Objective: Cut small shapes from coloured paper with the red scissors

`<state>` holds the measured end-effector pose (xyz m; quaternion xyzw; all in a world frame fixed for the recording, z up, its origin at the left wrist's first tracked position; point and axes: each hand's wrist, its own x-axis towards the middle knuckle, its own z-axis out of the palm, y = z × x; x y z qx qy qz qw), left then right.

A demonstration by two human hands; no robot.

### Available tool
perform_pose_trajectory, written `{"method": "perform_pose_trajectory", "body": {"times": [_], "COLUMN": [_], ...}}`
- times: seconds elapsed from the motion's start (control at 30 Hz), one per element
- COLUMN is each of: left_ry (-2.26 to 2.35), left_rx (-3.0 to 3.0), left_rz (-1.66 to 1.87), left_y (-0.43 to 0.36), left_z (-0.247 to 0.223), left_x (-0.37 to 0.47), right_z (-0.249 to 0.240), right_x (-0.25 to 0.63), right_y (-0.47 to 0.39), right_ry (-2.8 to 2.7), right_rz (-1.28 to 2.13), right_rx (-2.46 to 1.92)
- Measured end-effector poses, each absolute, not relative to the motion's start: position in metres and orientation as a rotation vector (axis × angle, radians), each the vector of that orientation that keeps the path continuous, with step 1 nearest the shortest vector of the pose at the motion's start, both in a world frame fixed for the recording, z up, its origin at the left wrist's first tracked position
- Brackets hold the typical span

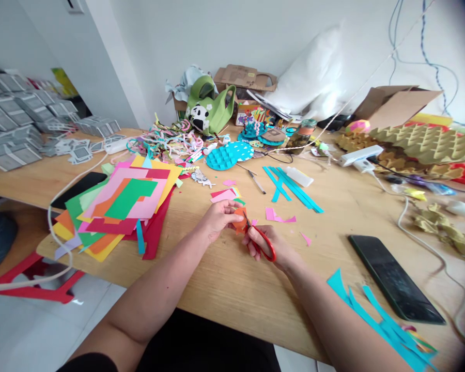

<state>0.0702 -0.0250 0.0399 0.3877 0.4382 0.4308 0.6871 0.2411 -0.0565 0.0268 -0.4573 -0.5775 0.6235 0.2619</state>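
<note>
Near the middle of the wooden table, my left hand (220,221) pinches a small orange paper piece (239,220). My right hand (264,243) is closed around the red handles of a pair of scissors (272,249), whose blades meet the orange paper. Just behind my left hand lie small pink, red and green paper pieces (223,195). Pink scraps (279,216) are scattered beyond my right hand. To the left is a stack of coloured paper sheets (129,199), with green on top.
A black phone (393,279) and blue paper strips (383,325) lie at the right front. More blue strips (294,188), a white bottle (299,176) and a pen (257,182) are behind my hands. A green bag (211,108), egg trays (422,144) and cables stand farther back.
</note>
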Motion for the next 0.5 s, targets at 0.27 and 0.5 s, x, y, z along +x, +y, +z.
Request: {"method": "perform_pose_trajectory", "body": {"times": [0.27, 0.5], "left_ry": [0.971, 0.966], "left_rx": [0.861, 0.853], "left_rz": [0.967, 0.969], "left_y": [-0.0252, -0.0252], "left_z": [0.0404, 0.0395], "left_x": [0.0709, 0.0713], "right_z": [0.0287, 0.0288], "right_x": [0.24, 0.24], "right_y": [-0.0566, -0.0563], "right_ry": [-1.56, -1.562], "right_rz": [1.663, 1.643], "right_rx": [-1.266, -1.276]}}
